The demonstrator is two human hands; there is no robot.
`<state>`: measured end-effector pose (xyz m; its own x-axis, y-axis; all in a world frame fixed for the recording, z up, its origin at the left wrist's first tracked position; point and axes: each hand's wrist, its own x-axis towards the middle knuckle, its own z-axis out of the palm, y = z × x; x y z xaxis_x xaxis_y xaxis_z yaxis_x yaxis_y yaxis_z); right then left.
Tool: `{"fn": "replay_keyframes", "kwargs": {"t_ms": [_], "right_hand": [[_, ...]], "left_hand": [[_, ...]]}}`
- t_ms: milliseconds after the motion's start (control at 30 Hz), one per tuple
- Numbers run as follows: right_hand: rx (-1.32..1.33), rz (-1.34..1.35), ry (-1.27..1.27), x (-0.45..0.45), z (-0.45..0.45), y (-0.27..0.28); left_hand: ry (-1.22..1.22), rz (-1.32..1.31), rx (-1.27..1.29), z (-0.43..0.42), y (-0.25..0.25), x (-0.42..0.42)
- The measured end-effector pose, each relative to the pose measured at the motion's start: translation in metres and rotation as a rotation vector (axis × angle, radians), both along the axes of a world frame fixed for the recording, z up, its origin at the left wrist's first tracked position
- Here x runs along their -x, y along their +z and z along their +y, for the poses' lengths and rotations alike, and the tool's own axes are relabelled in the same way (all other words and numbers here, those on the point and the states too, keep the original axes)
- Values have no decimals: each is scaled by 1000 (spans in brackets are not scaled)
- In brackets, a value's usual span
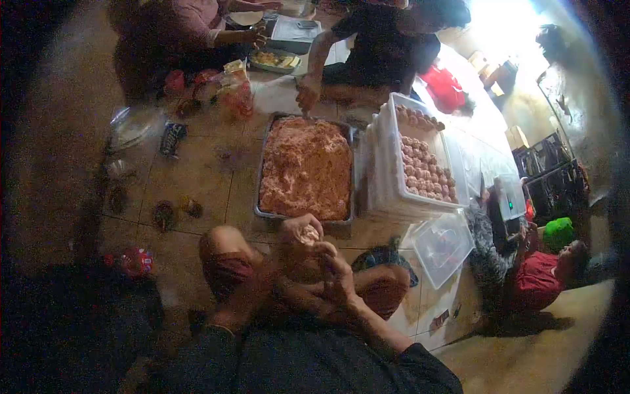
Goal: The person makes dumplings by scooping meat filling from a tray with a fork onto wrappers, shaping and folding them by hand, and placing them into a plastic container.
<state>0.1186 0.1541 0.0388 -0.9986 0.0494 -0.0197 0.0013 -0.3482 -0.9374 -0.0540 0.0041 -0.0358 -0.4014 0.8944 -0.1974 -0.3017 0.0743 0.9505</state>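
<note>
I sit cross-legged with both hands together above my lap, just in front of a deep metal tray point(258, 209) of moist, crumbly pinkish-brown mixture point(305, 171). In the curled fingers of my left hand point(295, 231) lies a small lump of the mixture point(309, 234), pale where light strikes it. Bent fingers of my right hand point(336, 266) close against the lump's lower right side; their tips are partly hidden. To the right of the tray, a clear plastic bin point(413, 205) holds several rows of rolled balls point(423, 167) of similar colour.
Across the tray, a co-worker's hand point(307, 95) reaches to its far edge. Another person's sleeve point(197, 16) is at top left, near a dish of food point(275, 60). A clear lid or box point(441, 246) lies at right, near a person in red point(539, 279). Wrappers point(172, 139) litter the tiled floor.
</note>
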Motion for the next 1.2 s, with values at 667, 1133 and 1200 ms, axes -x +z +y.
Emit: {"fn": "replay_keyframes", "kwargs": {"t_ms": [667,1133,1200], "right_hand": [[-1015,172,-17,11,-12,47],[-1095,206,-41,9,13,115],[-1088,188,-26,13,8,114]], "left_hand": [[293,468,13,-5,21,-26],[213,780,7,-26,39,-4],[368,1033,-47,-26,66,-12]]}}
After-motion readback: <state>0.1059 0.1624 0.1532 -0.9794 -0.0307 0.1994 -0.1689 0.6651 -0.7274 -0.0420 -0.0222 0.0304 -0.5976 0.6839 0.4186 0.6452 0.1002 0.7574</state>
